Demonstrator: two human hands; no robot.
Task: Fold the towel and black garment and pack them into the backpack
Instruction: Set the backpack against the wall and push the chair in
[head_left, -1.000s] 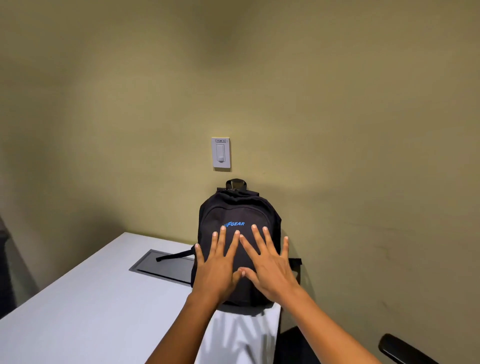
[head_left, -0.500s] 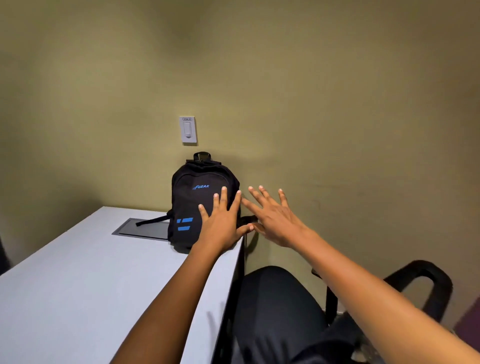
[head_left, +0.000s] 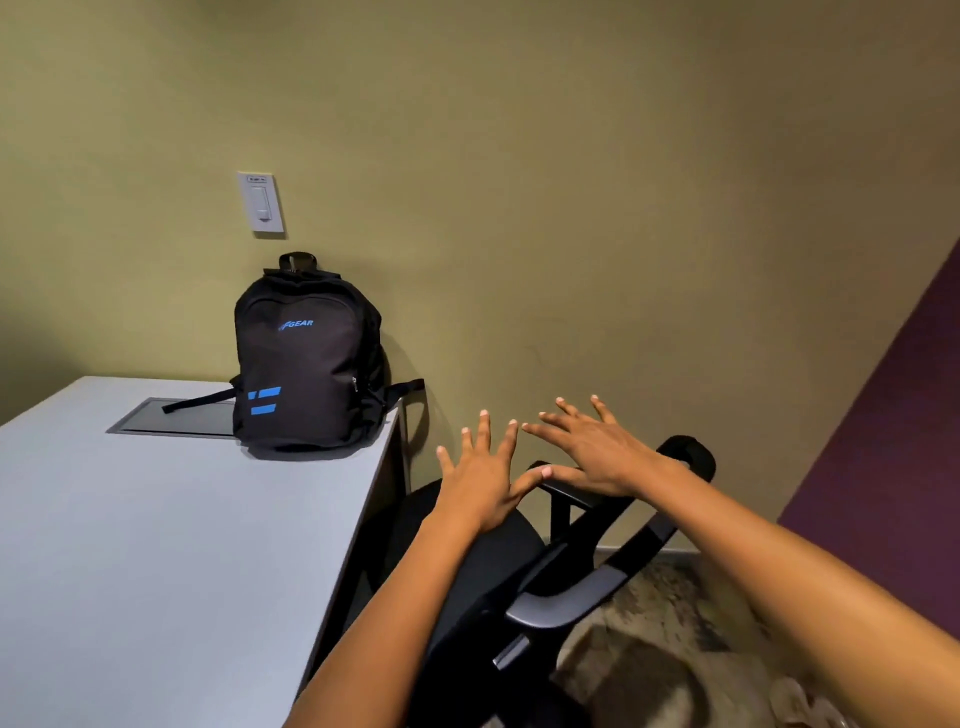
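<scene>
We are holding both hands out, fingers spread wide and gripping nothing: left hand (head_left: 480, 480) and right hand (head_left: 592, 449) hovering above the black office chair (head_left: 571, 587). Farther off, the black backpack (head_left: 306, 358) is standing upright, zipped, on the grey table (head_left: 156, 545) against the wall. Towel and garment are not showing; we are judging everything undone.

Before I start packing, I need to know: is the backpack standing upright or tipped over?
Upright. The backpack stands on its base at the table's far corner, top handle uppermost, logo reading level. Neither hand touches it.
</scene>
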